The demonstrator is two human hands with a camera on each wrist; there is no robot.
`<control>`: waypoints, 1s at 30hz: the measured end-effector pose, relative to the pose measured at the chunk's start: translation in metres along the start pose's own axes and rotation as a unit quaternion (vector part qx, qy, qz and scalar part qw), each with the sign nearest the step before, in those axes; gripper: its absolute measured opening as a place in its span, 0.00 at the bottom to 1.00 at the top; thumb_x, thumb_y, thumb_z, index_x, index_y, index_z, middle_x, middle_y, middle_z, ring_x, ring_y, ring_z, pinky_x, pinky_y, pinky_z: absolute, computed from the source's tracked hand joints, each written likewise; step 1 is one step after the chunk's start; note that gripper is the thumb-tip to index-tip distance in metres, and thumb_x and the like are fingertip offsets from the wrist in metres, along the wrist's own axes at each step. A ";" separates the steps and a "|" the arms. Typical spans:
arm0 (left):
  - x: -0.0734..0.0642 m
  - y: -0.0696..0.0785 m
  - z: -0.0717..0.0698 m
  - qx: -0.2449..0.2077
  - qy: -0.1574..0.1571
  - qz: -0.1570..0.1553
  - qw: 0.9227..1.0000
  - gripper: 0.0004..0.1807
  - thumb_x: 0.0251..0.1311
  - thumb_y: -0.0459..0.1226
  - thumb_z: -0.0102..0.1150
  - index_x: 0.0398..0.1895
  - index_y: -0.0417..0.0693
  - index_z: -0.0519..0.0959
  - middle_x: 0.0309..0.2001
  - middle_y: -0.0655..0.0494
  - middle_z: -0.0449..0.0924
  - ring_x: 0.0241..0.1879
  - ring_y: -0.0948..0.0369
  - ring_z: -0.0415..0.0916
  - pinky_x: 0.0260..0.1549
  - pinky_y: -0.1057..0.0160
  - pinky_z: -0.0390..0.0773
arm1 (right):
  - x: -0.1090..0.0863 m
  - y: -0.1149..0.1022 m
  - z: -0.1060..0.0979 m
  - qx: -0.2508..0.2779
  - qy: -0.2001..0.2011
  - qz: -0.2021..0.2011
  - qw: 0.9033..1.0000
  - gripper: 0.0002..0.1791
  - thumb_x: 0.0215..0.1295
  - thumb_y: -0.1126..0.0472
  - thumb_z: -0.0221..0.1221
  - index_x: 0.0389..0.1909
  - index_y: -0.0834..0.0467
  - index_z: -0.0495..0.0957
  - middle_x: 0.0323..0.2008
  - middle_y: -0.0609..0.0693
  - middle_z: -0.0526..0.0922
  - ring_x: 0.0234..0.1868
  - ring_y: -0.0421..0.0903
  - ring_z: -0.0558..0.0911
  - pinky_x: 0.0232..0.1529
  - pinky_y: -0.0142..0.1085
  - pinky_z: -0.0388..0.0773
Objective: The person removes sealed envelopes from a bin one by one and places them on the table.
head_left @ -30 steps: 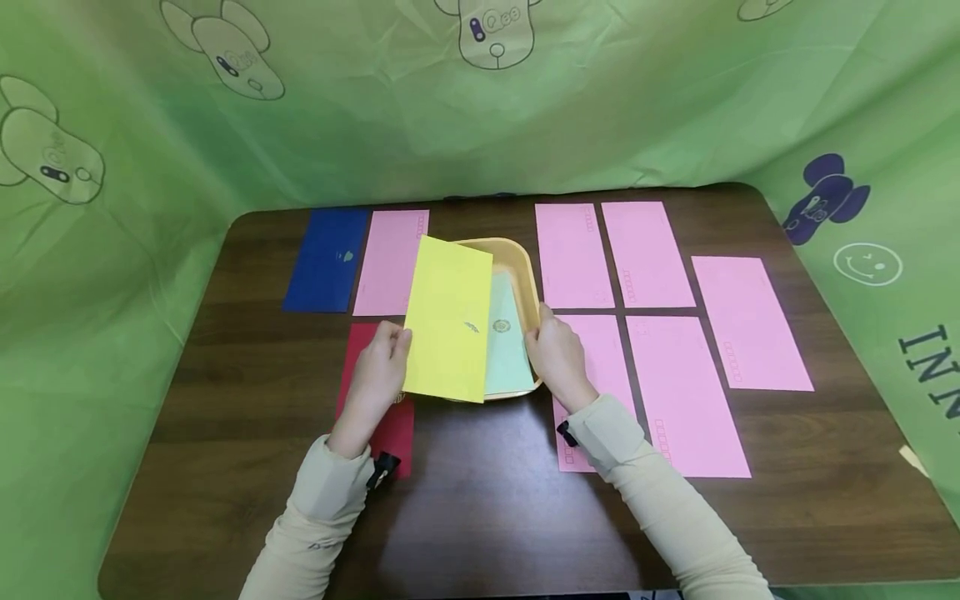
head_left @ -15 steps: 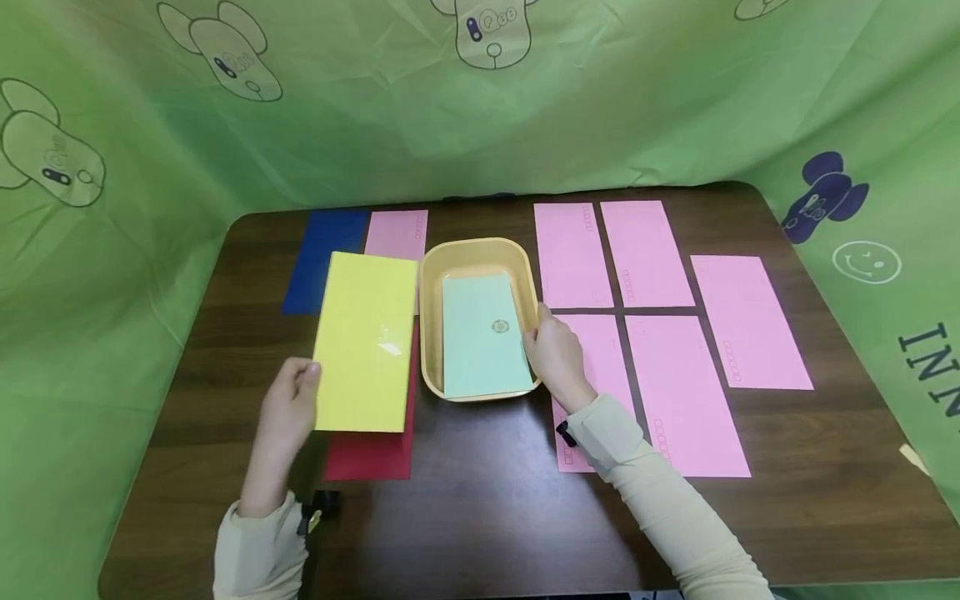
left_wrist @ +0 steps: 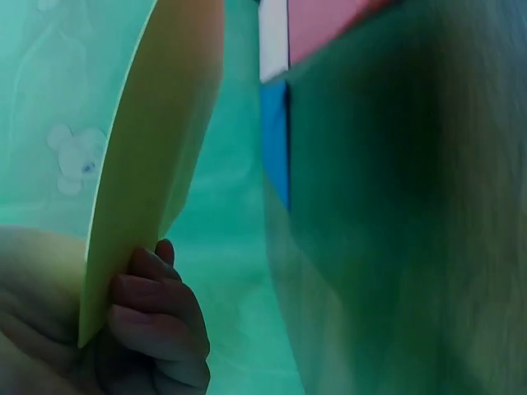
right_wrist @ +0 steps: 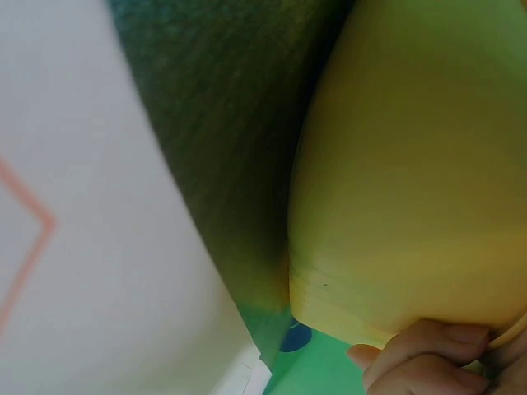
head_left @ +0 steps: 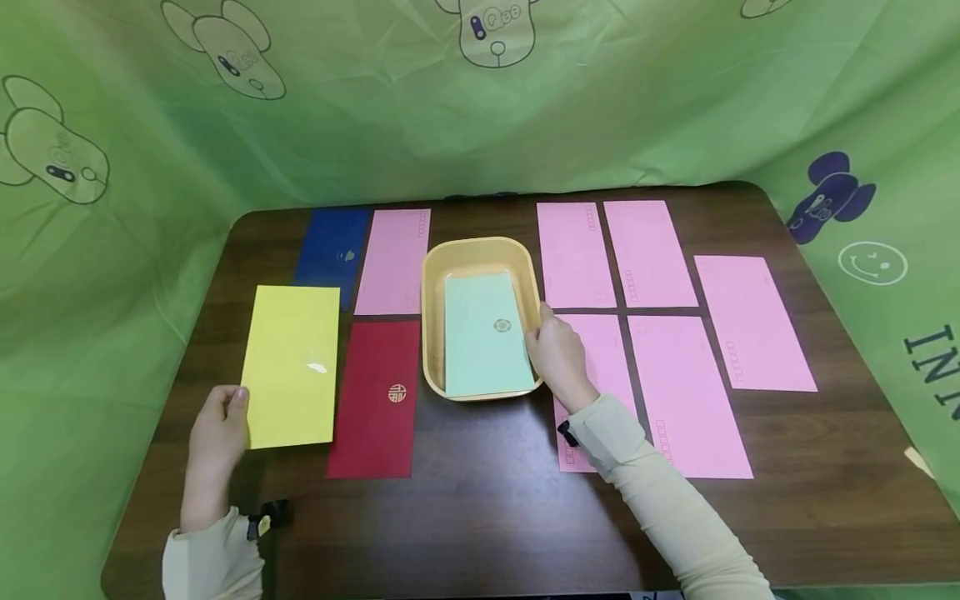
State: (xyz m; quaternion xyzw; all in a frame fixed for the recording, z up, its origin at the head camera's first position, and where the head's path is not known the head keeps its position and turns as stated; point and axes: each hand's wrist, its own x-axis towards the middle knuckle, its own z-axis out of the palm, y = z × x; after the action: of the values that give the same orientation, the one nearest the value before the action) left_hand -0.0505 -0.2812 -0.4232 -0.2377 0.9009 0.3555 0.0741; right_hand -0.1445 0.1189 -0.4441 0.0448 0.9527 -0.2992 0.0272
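Note:
My left hand (head_left: 219,433) pinches the left edge of a yellow envelope (head_left: 291,367), thumb on top and fingers curled beneath. In the left wrist view the yellow envelope (left_wrist: 152,140) is held up above the table. It overlaps the lower part of a blue envelope (head_left: 330,250) in the head view. My right hand (head_left: 558,354) grips the right rim of a yellow plastic tray (head_left: 480,254); its fingers (right_wrist: 432,350) show against the tray wall (right_wrist: 403,206) in the right wrist view. Inside the tray lies a mint-green envelope (head_left: 480,350) with a round gold emblem.
Left of the tray lie a red envelope (head_left: 378,400) with a gold emblem and a pink envelope (head_left: 392,262). Several more pink envelopes (head_left: 686,392) are laid out on the right. The brown wooden table (head_left: 480,517) backs onto a green printed curtain (head_left: 360,108).
My left hand has carried the yellow envelope left and toward me, from over the tray to left of the red envelope. The mint-green and red envelopes are uncovered. My right hand stays on the rim.

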 end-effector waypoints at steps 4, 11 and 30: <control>0.005 -0.013 -0.007 0.026 -0.031 -0.010 0.999 0.28 0.75 0.46 0.24 0.62 0.31 0.58 0.61 0.25 0.61 0.59 0.32 0.59 0.56 0.37 0.60 | 0.000 0.001 -0.001 0.002 0.000 0.000 1.000 0.29 0.63 0.66 0.48 0.66 0.70 0.62 0.44 0.70 0.81 0.26 0.54 0.77 0.26 0.45 0.75; 0.008 -0.029 -0.014 0.073 -0.101 -0.018 0.992 0.32 0.74 0.50 0.20 0.64 0.30 0.55 0.65 0.22 0.54 0.61 0.28 0.55 0.57 0.34 0.59 | 0.000 0.001 -0.002 0.001 0.001 0.002 1.000 0.29 0.63 0.66 0.48 0.66 0.70 0.62 0.45 0.70 0.81 0.27 0.55 0.78 0.27 0.47 0.76; 0.001 -0.029 0.000 0.104 -0.129 -0.040 0.985 0.44 0.67 0.54 0.44 0.64 0.20 0.50 0.57 0.16 0.59 0.52 0.31 0.66 0.46 0.40 0.71 | 0.000 0.001 0.000 0.008 -0.013 0.007 1.000 0.31 0.63 0.65 0.47 0.67 0.69 0.61 0.38 0.69 0.82 0.21 0.49 0.71 0.19 0.36 0.66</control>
State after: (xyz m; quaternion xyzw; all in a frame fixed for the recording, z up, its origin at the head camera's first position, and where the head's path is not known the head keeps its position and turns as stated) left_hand -0.0380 -0.3003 -0.4409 -0.2171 0.9054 0.2847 0.2281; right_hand -0.1446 0.1203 -0.4445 0.0475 0.9496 -0.3073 0.0409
